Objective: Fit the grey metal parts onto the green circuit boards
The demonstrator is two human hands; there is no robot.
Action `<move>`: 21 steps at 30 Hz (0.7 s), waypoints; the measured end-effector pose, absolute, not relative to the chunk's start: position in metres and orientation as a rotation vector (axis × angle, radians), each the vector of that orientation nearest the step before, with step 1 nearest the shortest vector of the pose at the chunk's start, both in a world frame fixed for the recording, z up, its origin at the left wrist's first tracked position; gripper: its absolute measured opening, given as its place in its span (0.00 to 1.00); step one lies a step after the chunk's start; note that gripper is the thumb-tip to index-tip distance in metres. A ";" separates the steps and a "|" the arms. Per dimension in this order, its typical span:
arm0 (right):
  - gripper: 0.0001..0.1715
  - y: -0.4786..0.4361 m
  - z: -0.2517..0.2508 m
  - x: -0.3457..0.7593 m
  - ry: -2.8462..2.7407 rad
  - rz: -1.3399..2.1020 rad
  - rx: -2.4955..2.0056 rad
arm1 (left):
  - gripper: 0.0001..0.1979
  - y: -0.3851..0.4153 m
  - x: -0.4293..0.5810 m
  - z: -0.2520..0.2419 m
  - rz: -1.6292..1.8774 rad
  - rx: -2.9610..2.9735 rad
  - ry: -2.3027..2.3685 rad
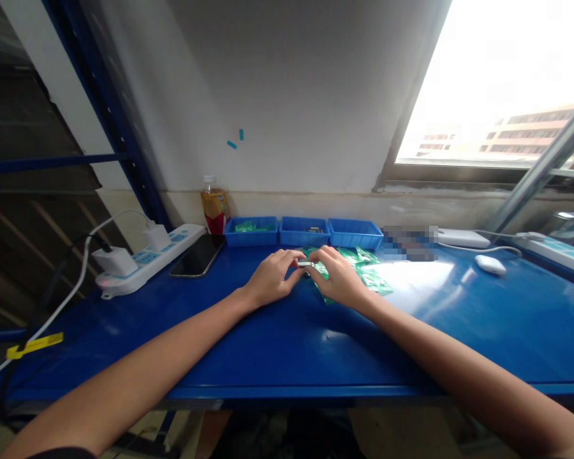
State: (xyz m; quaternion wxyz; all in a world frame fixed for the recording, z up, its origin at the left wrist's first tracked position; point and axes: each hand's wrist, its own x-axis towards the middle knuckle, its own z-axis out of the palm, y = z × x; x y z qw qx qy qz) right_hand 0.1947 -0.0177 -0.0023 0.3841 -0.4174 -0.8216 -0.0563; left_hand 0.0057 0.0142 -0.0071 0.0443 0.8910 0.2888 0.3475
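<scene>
My left hand (271,278) and my right hand (338,275) meet over the blue table (277,344), fingers curled. Between their fingertips they pinch a small silvery part (305,264), one hand at each end. Under and behind my right hand lies a pile of small green plastic bags (370,271). Three blue bins stand in a row just behind: the left bin (251,232) holds green bags, the middle bin (305,231) holds small dark parts, the right bin (355,233) shows no contents.
A black phone (198,256) and a white power strip (146,261) with chargers lie at the left. A drink bottle (213,205) stands by the wall. A white mouse (490,264) and another power strip (562,250) sit at the right, under the window.
</scene>
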 end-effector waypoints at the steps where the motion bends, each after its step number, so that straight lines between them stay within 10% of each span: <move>1: 0.02 -0.017 -0.003 0.195 -2.093 -0.142 -1.067 | 0.12 0.014 0.006 -0.008 1.072 2.719 0.879; 21: 0.04 -0.019 -0.001 0.195 -2.107 -0.144 -1.035 | 0.13 0.016 0.007 -0.008 1.028 2.788 0.889</move>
